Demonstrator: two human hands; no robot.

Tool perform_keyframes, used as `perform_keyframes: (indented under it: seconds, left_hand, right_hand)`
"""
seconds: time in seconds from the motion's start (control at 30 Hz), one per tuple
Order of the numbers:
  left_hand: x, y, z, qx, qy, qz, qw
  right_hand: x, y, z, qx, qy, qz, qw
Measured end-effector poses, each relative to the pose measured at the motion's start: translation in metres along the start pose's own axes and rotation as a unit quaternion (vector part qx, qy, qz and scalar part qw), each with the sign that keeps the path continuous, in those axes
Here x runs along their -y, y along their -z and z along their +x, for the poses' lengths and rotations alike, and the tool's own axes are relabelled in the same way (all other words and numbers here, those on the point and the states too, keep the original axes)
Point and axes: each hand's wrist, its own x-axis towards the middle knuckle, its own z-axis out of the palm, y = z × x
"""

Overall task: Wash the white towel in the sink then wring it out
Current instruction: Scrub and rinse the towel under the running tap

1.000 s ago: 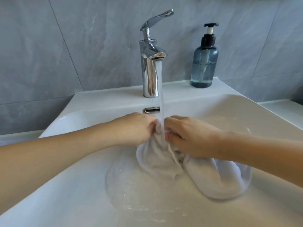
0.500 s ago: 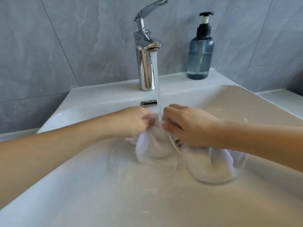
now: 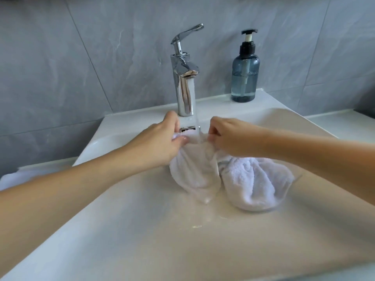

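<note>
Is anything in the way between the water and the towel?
Nothing visible is. The water stream from the faucet falls through the gap between the left hand and the right hand straight onto the white towel, which both hands hold stretched in the sink.

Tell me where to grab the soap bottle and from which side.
Grip the soap bottle round its wide cylindrical body, below the narrow black pump neck. Come from the front or right with the right hand: it stands upright on the sink ledge, with the faucet to its left.
</note>
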Motion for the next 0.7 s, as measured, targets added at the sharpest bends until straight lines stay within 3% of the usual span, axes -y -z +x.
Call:
perform_keyframes:
  seconds: [0.1, 0.2, 0.23, 0.33, 0.37, 0.47, 0.53, 0.63, 0.7]
  left_hand:
    - [0.001, 0.015, -0.004, -0.028, 0.047, -0.095, 0.994]
    - [0.001, 0.01, -0.009, -0.122, 0.078, -0.023, 0.989]
    - [-0.002, 0.003, -0.014, -0.098, 0.069, -0.001, 0.993]
    - [-0.014, -0.021, -0.029, 0.098, 0.027, 0.053, 0.993]
    - [-0.013, -0.028, -0.029, 0.121, 0.021, 0.083, 0.989]
    - [-0.009, -0.04, -0.02, 0.099, 0.025, 0.136, 0.985]
    - [-0.006, -0.04, -0.018, 0.093, 0.011, 0.106, 0.99]
    - [0.008, -0.027, -0.014, 0.035, 0.033, 0.014, 0.999]
    - [0.013, -0.012, -0.01, -0.039, 0.04, 0.014, 0.998]
  right_hand:
    - [0.008, 0.01, 0.005, -0.014, 0.002, -0.037, 0.999]
    - [0.012, 0.002, -0.001, 0.028, -0.004, -0.078, 0.997]
    - [0.013, -0.005, -0.002, 0.053, -0.012, -0.074, 0.996]
    - [0.012, -0.022, 0.0, 0.089, 0.001, -0.066, 0.994]
    - [0.013, -0.022, 0.001, 0.103, 0.003, -0.057, 0.993]
    - [0.009, -0.018, -0.001, 0.157, 0.029, -0.092, 0.983]
    - [0.001, -0.018, -0.001, 0.178, 0.019, -0.088, 0.98]
    - [-0.004, -0.017, 0.005, 0.161, 0.026, -0.109, 0.981]
    - [-0.001, -0.016, 0.008, 0.116, 0.026, -0.111, 0.987]
